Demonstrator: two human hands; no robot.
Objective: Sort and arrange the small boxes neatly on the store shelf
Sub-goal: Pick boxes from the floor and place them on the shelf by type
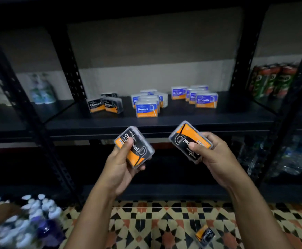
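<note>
My left hand (121,168) grips a black-and-orange Charcoal box (135,147), thumb across its label. My right hand (211,155) holds a second Charcoal box (189,139), turned upside down, thumb on its face. Both are held just below the front edge of the dark shelf (182,121). On the shelf stand three groups of small boxes: Charcoal boxes (104,104) at the left, blue-and-orange Round boxes (147,104) in the middle, Smooth boxes (198,97) at the right. One more Charcoal box (205,235) lies on the tiled floor.
Black perforated uprights (71,69) (240,69) frame the bay. Green cans (272,81) stand in the bay to the right, bottles (42,90) in the left one. Wrapped water bottles (290,159) fill the lower right shelf. A pack of capped bottles (26,221) sits on the floor at bottom left.
</note>
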